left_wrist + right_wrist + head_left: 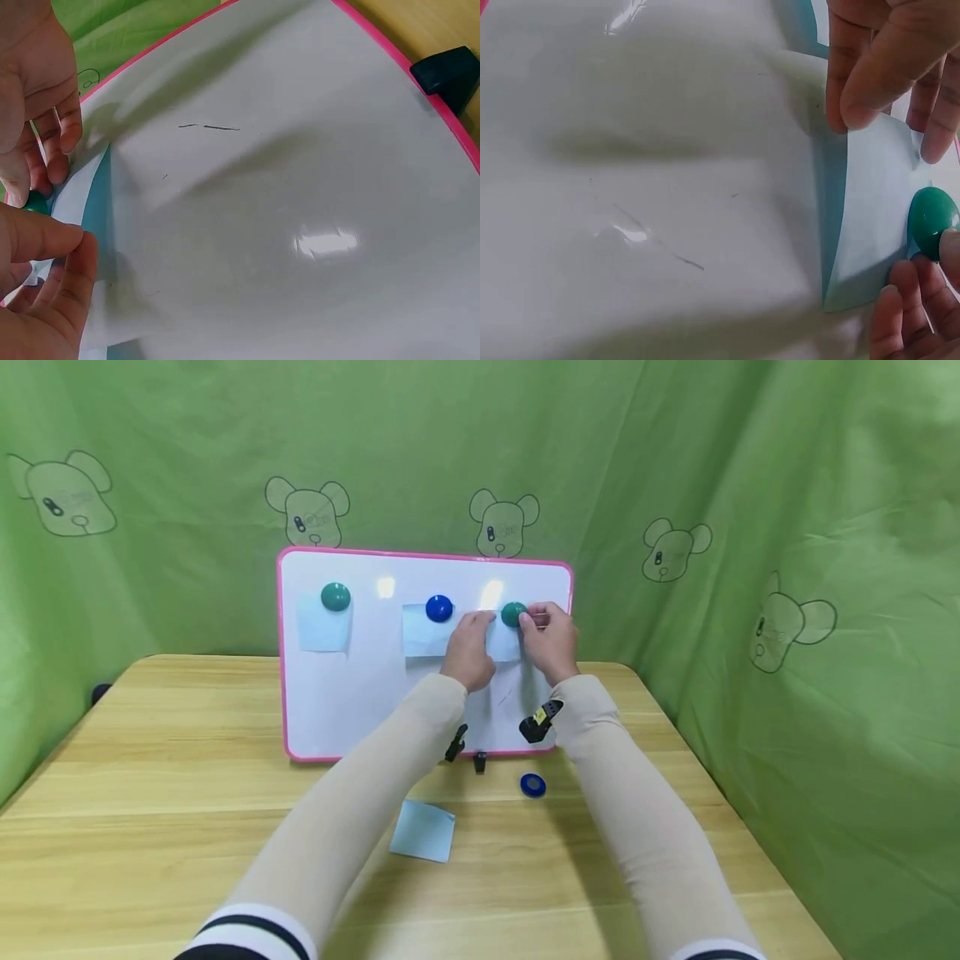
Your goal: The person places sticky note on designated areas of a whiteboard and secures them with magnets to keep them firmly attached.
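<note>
A whiteboard (360, 693) with a pink frame stands upright at the back of the table. My left hand (470, 652) pinches the edge of a light blue sticky note (505, 642) on the right part of the board. At the note's top edge, my right hand (552, 643) holds a round green magnet (513, 614) between thumb and fingers. The right wrist view shows this green magnet (933, 217) against the top of the note (874, 202), whose lower edge lifts off the board. Fingers hide most of the magnet in the left wrist view.
Further left, a blue magnet (438, 608) and a green magnet (335, 597) each hold a blue note. On the wooden table (150, 777) lie a loose blue note (423, 831) and a blue magnet (533, 785). A black clip (480, 762) is at the board's bottom edge.
</note>
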Action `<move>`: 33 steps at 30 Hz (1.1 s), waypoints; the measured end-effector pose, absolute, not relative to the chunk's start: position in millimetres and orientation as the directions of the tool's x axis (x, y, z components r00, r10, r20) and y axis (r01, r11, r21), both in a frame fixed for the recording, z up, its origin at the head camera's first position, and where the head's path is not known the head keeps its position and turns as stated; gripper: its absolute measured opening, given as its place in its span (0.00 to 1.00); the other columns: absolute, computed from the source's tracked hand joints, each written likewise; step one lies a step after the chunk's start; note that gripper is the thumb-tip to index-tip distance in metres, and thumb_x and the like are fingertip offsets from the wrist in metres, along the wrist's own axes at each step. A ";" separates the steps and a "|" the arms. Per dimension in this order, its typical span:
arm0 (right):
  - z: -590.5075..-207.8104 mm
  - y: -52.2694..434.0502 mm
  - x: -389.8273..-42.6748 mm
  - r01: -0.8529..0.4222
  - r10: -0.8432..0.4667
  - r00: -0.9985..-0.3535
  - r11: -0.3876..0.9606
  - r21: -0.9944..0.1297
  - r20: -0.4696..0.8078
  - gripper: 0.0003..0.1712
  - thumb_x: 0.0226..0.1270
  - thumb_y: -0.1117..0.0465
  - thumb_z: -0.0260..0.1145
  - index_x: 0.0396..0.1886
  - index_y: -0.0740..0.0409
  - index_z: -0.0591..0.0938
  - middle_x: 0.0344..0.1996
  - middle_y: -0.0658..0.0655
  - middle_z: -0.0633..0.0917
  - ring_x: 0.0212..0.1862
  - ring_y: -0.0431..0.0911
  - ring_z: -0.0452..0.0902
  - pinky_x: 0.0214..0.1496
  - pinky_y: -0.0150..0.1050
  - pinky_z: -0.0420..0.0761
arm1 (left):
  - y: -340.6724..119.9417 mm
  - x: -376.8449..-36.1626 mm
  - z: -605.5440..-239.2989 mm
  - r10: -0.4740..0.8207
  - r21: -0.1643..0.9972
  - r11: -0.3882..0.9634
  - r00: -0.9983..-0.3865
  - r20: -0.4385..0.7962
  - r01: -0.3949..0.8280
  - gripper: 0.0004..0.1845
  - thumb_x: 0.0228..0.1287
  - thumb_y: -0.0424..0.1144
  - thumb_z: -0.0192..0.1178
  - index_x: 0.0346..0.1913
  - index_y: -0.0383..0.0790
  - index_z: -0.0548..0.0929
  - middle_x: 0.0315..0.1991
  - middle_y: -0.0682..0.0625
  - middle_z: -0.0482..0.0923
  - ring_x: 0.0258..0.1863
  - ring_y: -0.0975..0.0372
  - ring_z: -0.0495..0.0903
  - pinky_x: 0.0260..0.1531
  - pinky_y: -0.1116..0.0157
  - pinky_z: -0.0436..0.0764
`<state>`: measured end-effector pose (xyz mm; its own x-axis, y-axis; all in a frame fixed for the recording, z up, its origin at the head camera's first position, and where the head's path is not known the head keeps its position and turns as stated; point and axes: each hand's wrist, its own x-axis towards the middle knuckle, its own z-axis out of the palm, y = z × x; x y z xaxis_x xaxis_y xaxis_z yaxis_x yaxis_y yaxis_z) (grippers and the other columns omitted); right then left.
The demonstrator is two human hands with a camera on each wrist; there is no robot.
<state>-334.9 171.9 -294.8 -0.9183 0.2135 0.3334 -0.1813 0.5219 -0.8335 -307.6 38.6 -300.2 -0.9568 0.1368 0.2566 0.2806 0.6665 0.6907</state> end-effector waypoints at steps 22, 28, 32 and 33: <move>-293.2 168.8 -337.0 -0.120 0.254 -0.923 0.521 -0.845 0.288 0.13 0.72 0.59 0.58 0.52 0.59 0.78 0.44 0.58 0.80 0.48 0.49 0.75 0.49 0.40 0.78 | 37.8 -303.8 -297.9 0.089 0.737 0.637 -0.971 0.222 0.226 0.38 0.55 0.21 0.63 0.70 0.42 0.66 0.67 0.44 0.58 0.67 0.54 0.63 0.65 0.61 0.65; -290.7 167.8 -336.3 -0.099 0.261 -0.925 0.538 -0.837 0.277 0.13 0.72 0.58 0.58 0.52 0.59 0.77 0.44 0.58 0.80 0.48 0.49 0.74 0.51 0.42 0.77 | 37.3 -302.0 -296.8 0.088 0.735 0.640 -0.971 0.224 0.227 0.37 0.56 0.21 0.62 0.70 0.41 0.66 0.67 0.45 0.58 0.67 0.55 0.63 0.65 0.62 0.65; -289.8 167.2 -334.7 -0.082 0.276 -0.920 0.560 -0.825 0.279 0.13 0.72 0.58 0.59 0.50 0.59 0.77 0.43 0.58 0.79 0.48 0.50 0.73 0.51 0.43 0.76 | 37.2 -301.5 -296.9 0.087 0.732 0.641 -0.969 0.230 0.231 0.37 0.56 0.22 0.63 0.70 0.40 0.67 0.67 0.45 0.59 0.67 0.55 0.63 0.66 0.62 0.65; -289.8 167.2 -334.2 -0.078 0.280 -0.918 0.563 -0.823 0.279 0.12 0.72 0.58 0.59 0.49 0.60 0.77 0.43 0.58 0.79 0.47 0.50 0.73 0.51 0.43 0.75 | 37.2 -301.4 -296.9 0.087 0.731 0.642 -0.969 0.230 0.231 0.36 0.57 0.22 0.63 0.70 0.40 0.67 0.67 0.46 0.59 0.67 0.55 0.63 0.66 0.62 0.64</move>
<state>-334.2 167.2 -289.8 -0.9184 0.2805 0.2789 -0.0778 0.5632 -0.8227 -301.4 37.2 -296.9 -0.9694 0.0868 0.2296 0.2306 0.6423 0.7309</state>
